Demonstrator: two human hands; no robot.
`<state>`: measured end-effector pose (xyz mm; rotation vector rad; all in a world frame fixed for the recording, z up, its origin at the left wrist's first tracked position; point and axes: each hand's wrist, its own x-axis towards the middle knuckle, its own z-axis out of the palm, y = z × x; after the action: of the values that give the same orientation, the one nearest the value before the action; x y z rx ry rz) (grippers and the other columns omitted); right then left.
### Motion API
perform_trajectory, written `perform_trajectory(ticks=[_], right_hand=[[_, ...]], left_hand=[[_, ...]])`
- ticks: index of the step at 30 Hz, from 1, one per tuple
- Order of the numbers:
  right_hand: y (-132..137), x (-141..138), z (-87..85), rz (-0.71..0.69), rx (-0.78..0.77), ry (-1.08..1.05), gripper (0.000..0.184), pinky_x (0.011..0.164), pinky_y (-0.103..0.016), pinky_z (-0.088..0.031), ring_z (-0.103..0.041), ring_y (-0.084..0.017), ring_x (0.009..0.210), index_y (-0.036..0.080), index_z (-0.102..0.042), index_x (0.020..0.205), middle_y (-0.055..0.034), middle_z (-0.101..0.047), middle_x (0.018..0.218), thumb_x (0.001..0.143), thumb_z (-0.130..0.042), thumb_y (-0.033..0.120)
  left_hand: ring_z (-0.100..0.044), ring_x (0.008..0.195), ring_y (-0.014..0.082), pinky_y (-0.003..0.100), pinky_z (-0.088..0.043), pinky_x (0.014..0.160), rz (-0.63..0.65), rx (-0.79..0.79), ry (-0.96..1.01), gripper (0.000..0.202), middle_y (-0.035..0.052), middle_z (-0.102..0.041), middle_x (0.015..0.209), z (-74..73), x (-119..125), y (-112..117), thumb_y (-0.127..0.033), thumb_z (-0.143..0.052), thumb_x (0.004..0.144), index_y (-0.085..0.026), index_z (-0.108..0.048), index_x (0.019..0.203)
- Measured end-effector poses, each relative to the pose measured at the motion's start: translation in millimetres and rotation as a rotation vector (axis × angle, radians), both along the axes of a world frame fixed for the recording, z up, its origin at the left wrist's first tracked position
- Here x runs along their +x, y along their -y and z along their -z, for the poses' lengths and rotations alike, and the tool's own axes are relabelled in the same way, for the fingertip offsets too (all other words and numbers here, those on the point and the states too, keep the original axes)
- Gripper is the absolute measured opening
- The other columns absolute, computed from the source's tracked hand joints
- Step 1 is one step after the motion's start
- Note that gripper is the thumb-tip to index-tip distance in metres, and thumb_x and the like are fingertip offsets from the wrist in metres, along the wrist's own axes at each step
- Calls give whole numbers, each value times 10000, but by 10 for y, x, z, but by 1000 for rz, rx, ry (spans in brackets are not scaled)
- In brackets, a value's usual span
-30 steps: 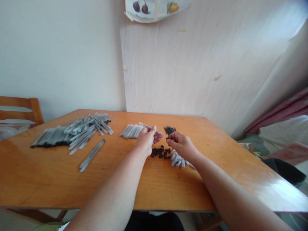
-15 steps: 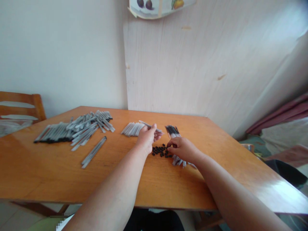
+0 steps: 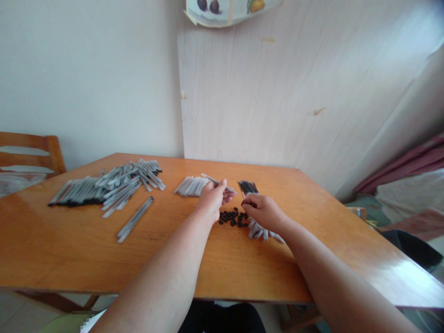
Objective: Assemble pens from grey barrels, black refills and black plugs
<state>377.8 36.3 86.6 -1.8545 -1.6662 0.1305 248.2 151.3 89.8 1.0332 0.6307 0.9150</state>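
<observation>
My left hand (image 3: 215, 198) pinches a slim whitish pen barrel (image 3: 228, 188) between thumb and fingers, its tip pointing to the right. My right hand (image 3: 262, 209) is closed in a pinch just above a scatter of small black plugs (image 3: 231, 216). Its fingertips hide whatever they grip, though something dark shows there. Below the right hand, partly covered by it, lies a heap of clear plastic pieces (image 3: 258, 231). Behind the left hand a row of whitish barrels (image 3: 190, 186) lies side by side. Past the right hand rests a bundle of black-ended refills (image 3: 248, 187).
On the left of the wooden table (image 3: 166, 259) is a large pile of barrels with black ends (image 3: 121, 180). Two barrels (image 3: 135, 219) lie apart nearer me. A wooden chair (image 3: 55, 155) stands at the left, the wall behind, and a black container (image 3: 412, 249) beyond the right edge.
My right hand has lifted from the black plugs and moved slightly up and away, its fingers drawn together. The left hand with the barrel has hardly moved.
</observation>
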Motion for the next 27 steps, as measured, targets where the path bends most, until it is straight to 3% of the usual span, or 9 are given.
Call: perform_trajectory(ticks=[7, 15, 27], right_hand=[[-26, -55, -18, 108, 131, -162, 301, 543, -226, -352, -488, -116, 584, 167, -674, 889, 14, -574, 639, 851, -502, 411], [-35, -57, -31, 114, 151, -199, 226, 538, -224, -349, -483, -114, 577, 170, -654, 805, 16, -583, 633, 805, -540, 365], [22, 275, -90, 200, 144, -65, 207, 532, -225, -316, -484, -115, 574, 181, -649, 773, 19, -574, 616, 800, -518, 339]], left_hand=[[-686, 634, 163, 250, -516, 556, 54, 22, -34, 212, 62, -689, 737, -1, 18, 63, -352, -618, 827, -170, -511, 846], [-687, 643, 167, 258, -524, 568, 80, 26, -22, 230, 71, -691, 753, 12, 21, 73, -360, -629, 820, -166, -512, 856], [-675, 636, 138, 227, -504, 568, -313, -46, 155, 248, 28, -667, 693, -74, -163, -326, -365, -657, 793, -179, -496, 817]])
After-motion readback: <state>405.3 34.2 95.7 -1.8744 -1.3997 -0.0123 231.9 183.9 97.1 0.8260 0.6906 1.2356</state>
